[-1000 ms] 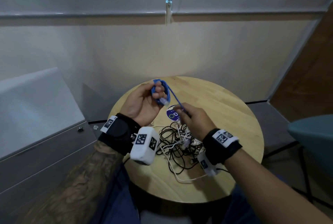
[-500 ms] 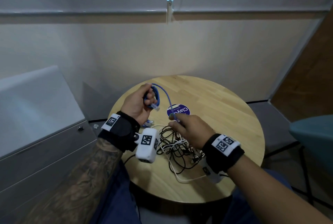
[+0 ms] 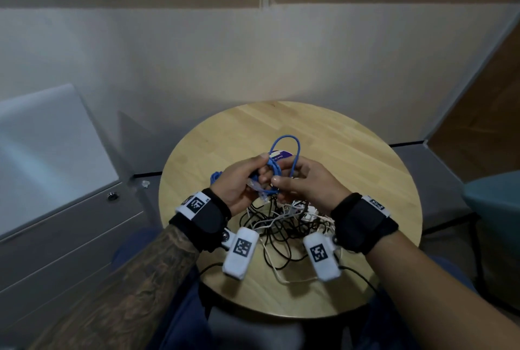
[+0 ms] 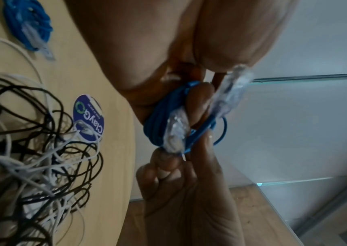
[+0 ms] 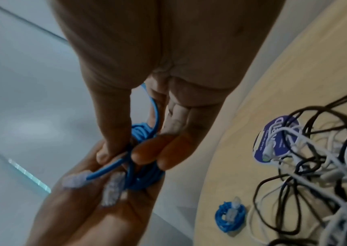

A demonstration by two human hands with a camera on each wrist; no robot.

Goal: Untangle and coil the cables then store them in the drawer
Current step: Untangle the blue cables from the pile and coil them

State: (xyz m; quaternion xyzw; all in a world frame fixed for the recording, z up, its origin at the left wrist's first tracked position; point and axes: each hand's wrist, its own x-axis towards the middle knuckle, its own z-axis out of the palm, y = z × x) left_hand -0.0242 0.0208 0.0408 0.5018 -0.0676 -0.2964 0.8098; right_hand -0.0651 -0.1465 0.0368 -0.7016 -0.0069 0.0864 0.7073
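Note:
A small blue cable coil (image 3: 273, 167) with clear plugs (image 4: 174, 133) is held above the round wooden table (image 3: 365, 181). My left hand (image 3: 260, 176) grips the coil, fingers curled round it. My right hand (image 3: 281, 179) pinches the cable's loose end (image 5: 107, 169) between thumb and fingers, right against the coil. One blue loop (image 3: 284, 144) sticks up past the fingers. A tangle of black and white cables (image 3: 284, 226) lies on the table below both hands. A second blue coil (image 3: 215, 176) lies on the table, left of my left hand.
A grey cabinet with drawers (image 3: 70, 231) and a round lock (image 3: 112, 196) stands left of the table, its drawers closed. A purple round sticker (image 4: 88, 116) is on the tabletop. A teal chair (image 3: 492, 209) is at the right. A wall runs behind the table.
My hands have come together and nearer to me. The stretch of blue cable between them is gone, and my right hand now pinches the end at the coil.

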